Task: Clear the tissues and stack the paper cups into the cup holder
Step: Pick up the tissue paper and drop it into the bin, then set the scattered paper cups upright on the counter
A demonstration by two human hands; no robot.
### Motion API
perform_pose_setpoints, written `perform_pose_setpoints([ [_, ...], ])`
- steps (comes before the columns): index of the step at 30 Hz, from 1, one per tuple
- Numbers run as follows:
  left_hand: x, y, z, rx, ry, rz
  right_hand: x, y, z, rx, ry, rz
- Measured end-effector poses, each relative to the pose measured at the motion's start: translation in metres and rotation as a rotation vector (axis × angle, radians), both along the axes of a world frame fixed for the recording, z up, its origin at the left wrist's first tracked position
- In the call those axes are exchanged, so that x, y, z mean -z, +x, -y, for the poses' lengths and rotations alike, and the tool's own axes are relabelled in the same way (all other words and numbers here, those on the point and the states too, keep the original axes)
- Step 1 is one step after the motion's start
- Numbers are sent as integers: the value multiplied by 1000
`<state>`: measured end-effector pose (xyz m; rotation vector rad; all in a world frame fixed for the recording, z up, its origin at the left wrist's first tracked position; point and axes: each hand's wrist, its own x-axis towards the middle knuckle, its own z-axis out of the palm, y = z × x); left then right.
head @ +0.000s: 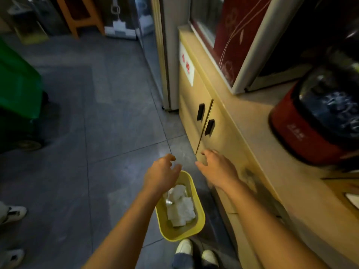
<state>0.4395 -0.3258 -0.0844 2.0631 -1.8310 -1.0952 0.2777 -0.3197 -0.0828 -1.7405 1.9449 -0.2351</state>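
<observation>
A small yellow bin [200,220] stands on the grey floor right in front of my feet. White crumpled tissues [180,206] lie inside it. My left hand [161,173] hovers above the bin's far rim, fingers loosely curled and apart, nothing in it. My right hand [217,167] is to the right of the bin, beside the cabinet front, fingers spread and empty. No paper cups or cup holder show in this view.
A beige cabinet [223,136] with two black handles runs along the right. On its top sit a red appliance [310,125] and a glass-doored case [239,45]. A green wheeled bin [19,98] is at the left. Another person's shoes [13,214] are at the lower left.
</observation>
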Motion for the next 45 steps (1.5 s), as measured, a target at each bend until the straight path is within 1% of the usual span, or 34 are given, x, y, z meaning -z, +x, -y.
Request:
perform_pose_setpoints([
  [5, -99, -18, 14, 103, -207, -65, -103, -15, 2, 35, -237, -29],
  [10, -185, -44, 12, 199, -376, -133, -190, -34, -16, 106, -427, -58],
  [13, -224, -64, 8, 269, -452, -185, -230, -50, -36, 158, -538, -88],
  [18, -268, -105, -13, 397, -530, -297, -273, -87, -74, 259, -635, -144],
  [21, -286, -134, -30, 471, -583, -344, -287, -110, -104, 358, -667, -183],
  [25, -303, -182, -59, 607, -582, -426, -297, -146, -150, 486, -680, -241],
  [28, -309, -220, -85, 705, -555, -491, -302, -178, -187, 598, -674, -264],
  [31, -309, -255, -108, 807, -527, -515, -302, -208, -224, 695, -639, -284],
  [34, -306, -287, -129, 867, -469, -558, -298, -235, -258, 792, -628, -279],
  [39, -298, -341, -155, 929, -413, -535, -284, -283, -304, 912, -583, -277],
  [45, -288, -399, -172, 935, -380, -483, -266, -343, -334, 957, -534, -296],
])
